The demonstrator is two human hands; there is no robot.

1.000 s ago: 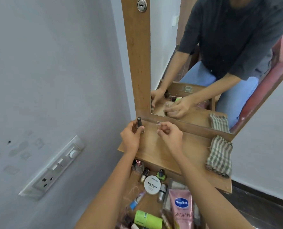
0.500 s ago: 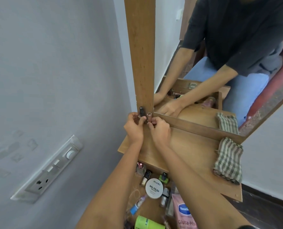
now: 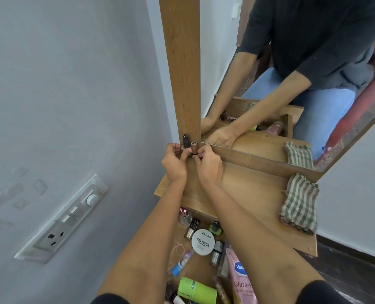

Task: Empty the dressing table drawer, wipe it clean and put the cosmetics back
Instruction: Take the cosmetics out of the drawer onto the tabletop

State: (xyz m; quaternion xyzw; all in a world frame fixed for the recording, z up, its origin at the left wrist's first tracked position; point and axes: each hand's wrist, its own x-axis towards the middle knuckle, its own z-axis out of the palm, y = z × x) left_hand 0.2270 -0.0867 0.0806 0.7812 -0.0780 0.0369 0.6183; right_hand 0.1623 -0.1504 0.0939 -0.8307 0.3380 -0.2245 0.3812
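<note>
My left hand (image 3: 174, 160) pinched the base of a small black lipstick tube (image 3: 185, 141), and my right hand (image 3: 208, 165) pinched a rose-gold lipstick tube (image 3: 194, 147) just beside it. The 2 tubes stood upright at the back left corner of the wooden tabletop (image 3: 248, 194), against the wooden mirror frame (image 3: 180, 73). A folded green-checked cloth (image 3: 299, 204) lay at the right edge. Below, the open wooden drawer (image 3: 198, 267) held a round white nail polish tub (image 3: 203, 242) and other cosmetics.

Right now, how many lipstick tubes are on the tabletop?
2: black lipstick in the left hand, copper lipstick in the right hand, both by the mirror frame. None looks hidden.
</note>
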